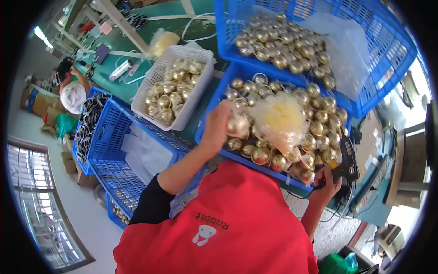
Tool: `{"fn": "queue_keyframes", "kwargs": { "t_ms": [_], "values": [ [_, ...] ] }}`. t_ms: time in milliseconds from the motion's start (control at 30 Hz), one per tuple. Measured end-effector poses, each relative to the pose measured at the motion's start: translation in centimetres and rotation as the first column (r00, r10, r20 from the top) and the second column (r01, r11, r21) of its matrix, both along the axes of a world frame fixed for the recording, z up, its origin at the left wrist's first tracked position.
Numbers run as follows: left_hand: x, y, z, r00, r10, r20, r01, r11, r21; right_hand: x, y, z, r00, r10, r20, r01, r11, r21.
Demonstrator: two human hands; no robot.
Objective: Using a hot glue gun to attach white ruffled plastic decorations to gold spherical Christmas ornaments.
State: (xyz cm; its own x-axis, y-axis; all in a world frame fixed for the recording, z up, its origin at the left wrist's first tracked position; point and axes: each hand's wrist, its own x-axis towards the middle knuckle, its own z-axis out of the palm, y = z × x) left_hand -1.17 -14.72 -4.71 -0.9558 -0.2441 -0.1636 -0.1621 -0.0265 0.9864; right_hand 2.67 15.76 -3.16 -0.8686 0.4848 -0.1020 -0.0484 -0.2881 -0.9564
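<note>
A blue tray (214, 102) in front of me is filled with shiny golden balls (326, 105). At its left end my left hand (216, 128) is closed around a golden ball (238, 125); hand and ball are smeared by motion. On top of the balls lies a clear plastic bag (280, 121) with pale yellow contents. Beyond the tray's right front corner my right hand (326, 183) grips a black corded tool (349, 160) that looks like a glue gun. Its tip is hard to make out.
A white basket (207, 61) of golden balls stands left of the tray. Behind it, a tilted blue crate (390, 41) holds more. Another blue crate (107, 157) with white sheeting sits at my left, beside a crate of black strips (89, 118). Another person (73, 93) sits farther left.
</note>
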Motion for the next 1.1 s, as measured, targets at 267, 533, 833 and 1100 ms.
{"fn": "queue_keyframes", "kwargs": {
  "t_ms": [267, 533, 833, 1100],
  "values": [
    [-3.8, -17.9, -2.3, 0.780, 0.576, -0.245, -0.620, 0.656, -0.431, -0.7, -1.4, -0.3, 0.989, 0.109, 0.105, -0.116, 0.991, 0.072],
    [-4.5, -8.5, -0.1, 0.992, 0.068, -0.105, -0.124, 0.658, -0.742, -1.2, -2.1, 0.2, 0.989, 0.111, 0.097, -0.116, 0.992, 0.045],
    [-16.0, -2.1, -8.7, 0.922, -0.386, 0.023, 0.179, 0.375, -0.910, -1.2, -2.5, 0.8, 0.985, 0.124, 0.119, -0.134, 0.987, 0.086],
    [-17.9, -2.0, -8.8, 0.907, -0.336, 0.255, 0.336, 0.209, -0.918, -1.3, -2.6, 0.8, 0.987, 0.104, 0.120, -0.124, 0.977, 0.174]
  ]
}}
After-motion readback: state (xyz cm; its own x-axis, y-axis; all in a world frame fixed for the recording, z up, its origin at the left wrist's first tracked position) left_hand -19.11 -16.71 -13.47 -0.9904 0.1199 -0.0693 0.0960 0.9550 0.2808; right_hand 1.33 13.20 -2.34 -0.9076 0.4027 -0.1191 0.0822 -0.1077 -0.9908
